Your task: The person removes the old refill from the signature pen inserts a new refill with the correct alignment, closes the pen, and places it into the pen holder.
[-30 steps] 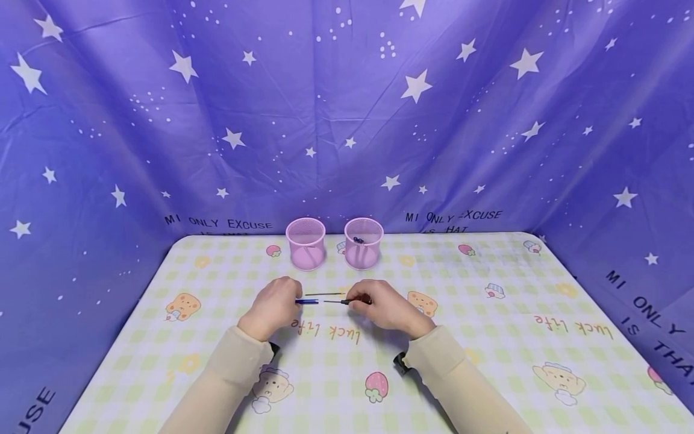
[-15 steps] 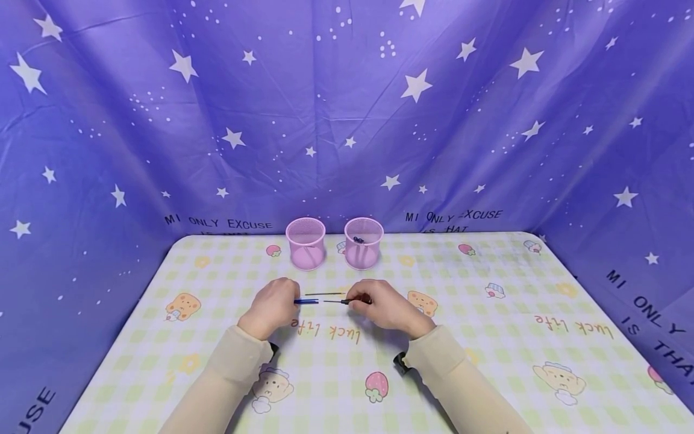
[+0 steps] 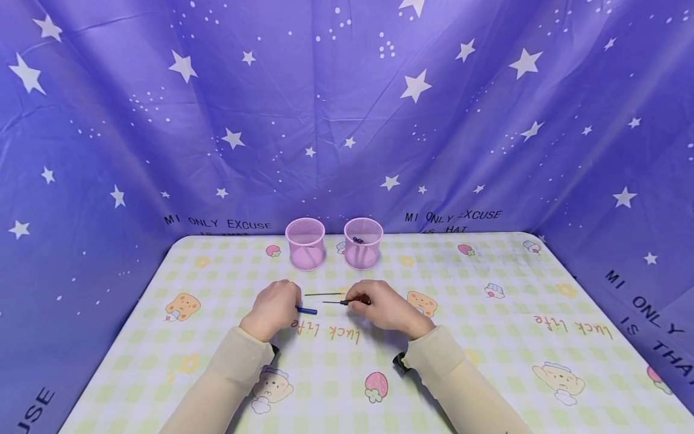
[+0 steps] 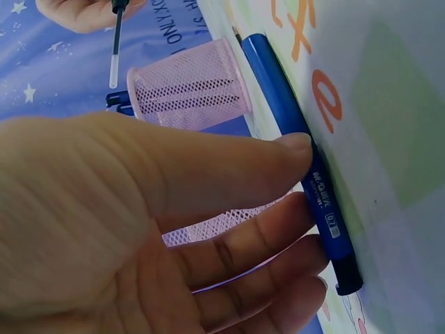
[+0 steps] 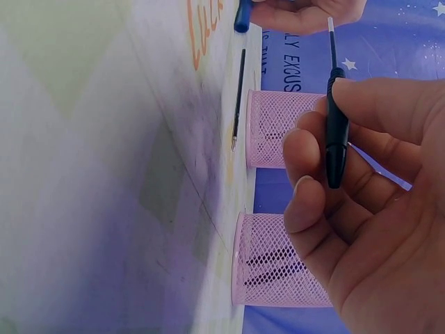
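Head view shows two bare hands facing each other over a checked cloth (image 3: 434,392), both with their fingers bent round something slim. At the left hand (image 3: 273,308), a blue barrel (image 3: 307,311) pokes out toward the middle, tilted a little toward the person. Left wrist view shows how it is held: thumb on one side, fingertips on the other, the hand closed only as far as the barrel's thickness allows. White print and a boxed "0.7" show on it near its dark end. Whether the barrel touches the cloth, I cannot tell.

Across from it, the right hand (image 3: 381,304) pinches a black grip (image 5: 336,132) between thumb and bent fingers, the other fingers curled in beside it. From the grip a thin refill (image 3: 332,302) with a pale end points at the left hand, apart from the barrel.

Just beyond them on the cloth lies a loose refill (image 3: 323,294), its metal-tipped end toward the right hand. Farther back two pink mesh cups stand upright, side by side and apart: the left cup (image 3: 307,256) and the right cup (image 3: 364,258), which holds dark blue pens (image 4: 119,101). Behind hangs a purple curtain (image 3: 347,102) with white stars.
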A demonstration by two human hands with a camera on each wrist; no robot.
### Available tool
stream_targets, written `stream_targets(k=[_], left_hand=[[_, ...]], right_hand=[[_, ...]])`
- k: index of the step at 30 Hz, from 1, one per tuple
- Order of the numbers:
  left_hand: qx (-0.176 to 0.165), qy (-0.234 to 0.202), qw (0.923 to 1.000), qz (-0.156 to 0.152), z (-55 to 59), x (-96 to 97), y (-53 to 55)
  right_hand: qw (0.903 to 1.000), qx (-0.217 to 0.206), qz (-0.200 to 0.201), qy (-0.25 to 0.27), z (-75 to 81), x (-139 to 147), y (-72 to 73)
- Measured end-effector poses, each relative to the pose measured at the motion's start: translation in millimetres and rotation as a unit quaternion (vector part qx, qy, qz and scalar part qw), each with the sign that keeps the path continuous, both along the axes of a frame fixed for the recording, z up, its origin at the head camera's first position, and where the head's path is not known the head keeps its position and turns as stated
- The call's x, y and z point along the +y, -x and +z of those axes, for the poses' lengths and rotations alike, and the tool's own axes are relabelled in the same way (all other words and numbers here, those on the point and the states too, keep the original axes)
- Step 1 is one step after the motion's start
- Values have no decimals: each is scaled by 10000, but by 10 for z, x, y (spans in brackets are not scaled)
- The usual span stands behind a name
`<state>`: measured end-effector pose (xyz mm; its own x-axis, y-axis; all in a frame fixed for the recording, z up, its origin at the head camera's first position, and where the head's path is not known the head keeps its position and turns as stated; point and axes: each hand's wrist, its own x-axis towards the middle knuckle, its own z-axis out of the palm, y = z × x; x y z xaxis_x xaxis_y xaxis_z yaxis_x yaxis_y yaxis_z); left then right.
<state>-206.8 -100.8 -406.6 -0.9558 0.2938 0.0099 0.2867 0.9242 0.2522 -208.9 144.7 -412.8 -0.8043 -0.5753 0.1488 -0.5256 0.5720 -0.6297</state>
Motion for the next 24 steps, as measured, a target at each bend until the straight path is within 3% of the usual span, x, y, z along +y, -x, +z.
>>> stream_targets(k=[7, 24], left_hand=[[169, 215, 9995, -127, -22, -5, -8], [182, 379, 9987, -304, -17, 5, -45]], right_hand=[[10000, -1, 9, -13, 8, -4, 1], [10000, -15, -7, -26, 23, -10, -8]])
